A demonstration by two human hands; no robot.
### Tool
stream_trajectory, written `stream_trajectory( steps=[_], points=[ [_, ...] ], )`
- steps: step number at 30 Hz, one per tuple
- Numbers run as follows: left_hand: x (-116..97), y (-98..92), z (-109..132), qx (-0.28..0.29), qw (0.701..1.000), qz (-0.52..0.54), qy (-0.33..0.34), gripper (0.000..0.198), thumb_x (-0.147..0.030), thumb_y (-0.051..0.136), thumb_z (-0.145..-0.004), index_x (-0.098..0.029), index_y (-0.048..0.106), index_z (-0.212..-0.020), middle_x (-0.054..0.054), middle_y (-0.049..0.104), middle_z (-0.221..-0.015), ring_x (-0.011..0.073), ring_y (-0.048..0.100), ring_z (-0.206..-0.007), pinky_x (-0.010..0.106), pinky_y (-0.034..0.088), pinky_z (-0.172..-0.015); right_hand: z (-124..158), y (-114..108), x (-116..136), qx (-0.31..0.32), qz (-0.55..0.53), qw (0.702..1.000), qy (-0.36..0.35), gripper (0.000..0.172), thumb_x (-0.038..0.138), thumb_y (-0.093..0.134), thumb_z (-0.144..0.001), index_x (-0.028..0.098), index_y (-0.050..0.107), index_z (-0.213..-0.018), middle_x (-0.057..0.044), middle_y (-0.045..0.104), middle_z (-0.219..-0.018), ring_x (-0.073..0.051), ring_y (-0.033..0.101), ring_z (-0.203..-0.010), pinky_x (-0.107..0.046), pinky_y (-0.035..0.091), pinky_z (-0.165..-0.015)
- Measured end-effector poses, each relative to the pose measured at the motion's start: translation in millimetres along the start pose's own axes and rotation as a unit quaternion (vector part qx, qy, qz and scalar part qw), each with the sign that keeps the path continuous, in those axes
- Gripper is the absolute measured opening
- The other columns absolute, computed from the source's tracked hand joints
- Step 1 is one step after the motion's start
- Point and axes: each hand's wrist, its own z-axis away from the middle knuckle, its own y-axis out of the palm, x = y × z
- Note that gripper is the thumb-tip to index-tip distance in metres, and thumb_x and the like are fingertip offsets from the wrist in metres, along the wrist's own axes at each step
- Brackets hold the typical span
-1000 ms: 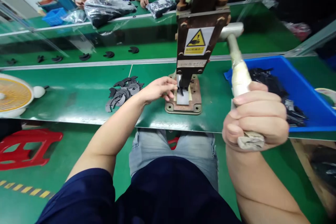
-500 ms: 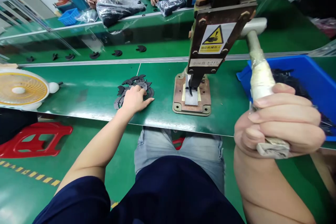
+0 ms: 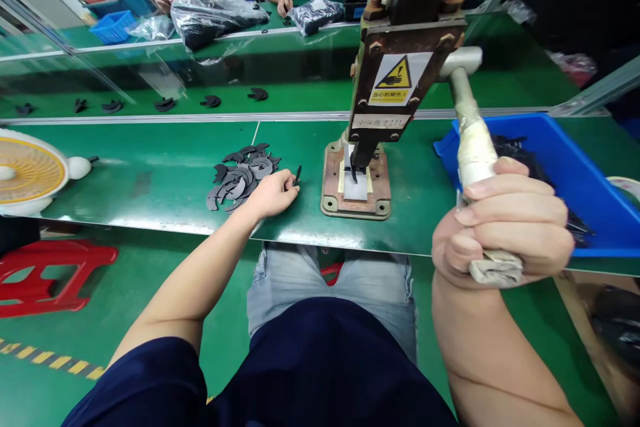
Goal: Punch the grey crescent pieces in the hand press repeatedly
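Observation:
My left hand (image 3: 275, 193) pinches a small dark curved part (image 3: 297, 175), held on edge between thumb and fingers. Just left of it lies a loose pile of dark grey crescent-shaped parts (image 3: 233, 183) on the green bench. My right hand (image 3: 505, 223) is wrapped round the taped lever (image 3: 473, 140) of a hand press. The press head (image 3: 387, 80) carries a yellow warning label. Under its ram, a thin pale plate (image 3: 355, 188) lies on the rusty base (image 3: 330, 180), with a dark piece (image 3: 354, 173) at the ram's tip.
A blue bin (image 3: 600, 193) of dark parts stands right of the press. At the left are a fan (image 3: 33, 170) and a red stool (image 3: 55, 273). Several dark parts (image 3: 165, 104) lie spaced along the strip behind. Two co-workers sit beyond, near plastic bags (image 3: 215, 13).
My left hand has come off the pile towards the press, now with one curved part in its fingers. The right hand keeps its grip on the lever. The whole view has shifted slightly.

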Motion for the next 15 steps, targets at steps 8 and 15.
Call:
stream_trajectory(
  steps=[8, 15],
  points=[
    [-22.5, 9.4, -8.3, 0.059, 0.968, 0.242, -0.016, 0.034, -0.038, 0.089, -0.079, -0.020, 0.062, -0.091, -0.002, 0.065, -0.074, 0.0122, 0.060, -0.065, 0.024, 0.045, -0.061, -2.5, 2.0, 8.5, 0.003, 0.017, 1.000, 0.025, 0.045, 0.052, 0.077, -0.085, 0.022, 0.049, -0.066, 0.006, 0.057, -0.067, -0.015, 0.069, -0.083, -0.054, 0.059, -0.104],
    [-54.8, 26.1, -39.8, 0.041, 0.906, 0.417, -0.058, 0.047, -0.029, 0.097, -0.076, -0.017, 0.061, -0.104, -0.001, 0.072, -0.076, 0.0127, 0.070, -0.065, 0.026, 0.057, -0.065, -3.1, 0.4, 7.6, 0.016, 0.014, 1.000, 0.007, 0.044, 0.048, 0.075, -0.087, 0.021, 0.046, -0.067, 0.005, 0.056, -0.070, -0.015, 0.069, -0.087, -0.053, 0.058, -0.106]
  ],
)
